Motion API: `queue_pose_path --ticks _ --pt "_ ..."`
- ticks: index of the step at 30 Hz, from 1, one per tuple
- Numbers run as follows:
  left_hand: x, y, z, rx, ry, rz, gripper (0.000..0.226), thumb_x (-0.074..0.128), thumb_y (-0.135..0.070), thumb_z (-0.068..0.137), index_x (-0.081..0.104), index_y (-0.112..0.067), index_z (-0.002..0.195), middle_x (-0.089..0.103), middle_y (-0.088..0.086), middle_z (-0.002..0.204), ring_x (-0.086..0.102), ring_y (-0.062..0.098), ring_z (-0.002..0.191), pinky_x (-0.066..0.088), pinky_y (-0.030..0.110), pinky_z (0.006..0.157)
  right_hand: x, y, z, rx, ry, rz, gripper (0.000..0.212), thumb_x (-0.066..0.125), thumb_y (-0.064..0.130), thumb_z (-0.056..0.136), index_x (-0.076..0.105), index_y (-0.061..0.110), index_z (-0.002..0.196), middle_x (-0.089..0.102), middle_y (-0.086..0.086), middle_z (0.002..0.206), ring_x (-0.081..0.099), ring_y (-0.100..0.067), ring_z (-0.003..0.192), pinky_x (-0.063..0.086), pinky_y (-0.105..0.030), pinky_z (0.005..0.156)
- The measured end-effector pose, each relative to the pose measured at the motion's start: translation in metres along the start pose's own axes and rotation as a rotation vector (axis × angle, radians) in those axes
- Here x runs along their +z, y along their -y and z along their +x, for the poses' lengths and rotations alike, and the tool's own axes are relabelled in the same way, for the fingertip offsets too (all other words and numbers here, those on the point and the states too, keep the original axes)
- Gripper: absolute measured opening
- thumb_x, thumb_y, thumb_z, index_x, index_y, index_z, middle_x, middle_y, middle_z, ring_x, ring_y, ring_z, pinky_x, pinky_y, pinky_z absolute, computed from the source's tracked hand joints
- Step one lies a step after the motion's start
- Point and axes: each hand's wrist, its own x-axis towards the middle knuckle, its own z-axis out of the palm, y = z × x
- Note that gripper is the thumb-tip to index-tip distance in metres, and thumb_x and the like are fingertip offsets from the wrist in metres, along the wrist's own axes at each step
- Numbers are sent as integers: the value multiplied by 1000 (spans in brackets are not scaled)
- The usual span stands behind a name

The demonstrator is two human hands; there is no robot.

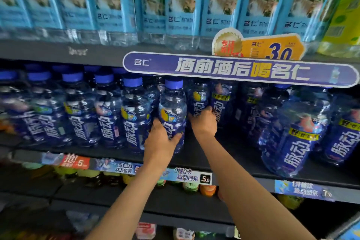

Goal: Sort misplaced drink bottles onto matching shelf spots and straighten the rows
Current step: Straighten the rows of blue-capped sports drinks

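Note:
On the middle shelf [224,154] stands a row of dark-blue drink bottles with blue caps. My left hand [159,142] grips one of them, an upright blue bottle with a yellow fruit mark [173,109], at the shelf's front edge. Further back, my right hand [204,121] holds a second blue bottle [198,99] that stands behind and to the right of the first. A gap lies on the shelf to the right of my hands, before two large blue bottles [298,132].
Light-blue labelled water bottles [183,6] fill the top shelf, with a yellow-green bottle [344,15] at the far right. A purple banner sign [239,69] overhangs the middle shelf. Price tags [185,176] line the shelf edge; green and orange bottles [208,189] stand below.

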Motion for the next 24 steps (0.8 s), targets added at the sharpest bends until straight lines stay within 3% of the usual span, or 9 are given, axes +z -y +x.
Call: queue_pose_path --ticks 4,9,16,21,24 --pt "5 0 4 -23 16 -78 69 65 -28 86 28 -1 138 47 13 137 48 29 123 40 42 100 12 6 11 44 -27 -157 68 62 25 90 19 1 137 33 -18 141 55 -36 114 46 -40 78" --pt "7 -4 16 -22 39 -60 66 62 -27 89 25 -2 138 43 13 139 47 31 123 39 39 95 9 -3 10 -19 -103 -145 73 64 49 82 30 0 124 44 -17 131 57 -36 107 40 -35 67" --pt "15 -14 36 -46 23 -16 62 59 -26 91 26 -1 137 49 17 132 51 34 117 42 41 90 -21 -30 -25 -23 -122 -223 76 64 57 79 32 2 121 47 -14 126 59 -37 102 36 -32 62" --pt "27 -19 51 -66 7 -3 64 63 -29 88 28 0 134 46 19 134 47 35 122 40 41 92 -33 -43 -25 -78 5 -121 89 72 49 74 26 4 135 43 -13 134 54 -35 113 45 -38 78" --pt "34 -18 53 -88 -72 39 80 71 -38 80 27 2 134 40 21 137 35 37 130 33 41 102 -36 -46 -21 -98 48 -14 79 78 39 72 34 6 128 59 -14 120 61 -33 101 51 -44 81"
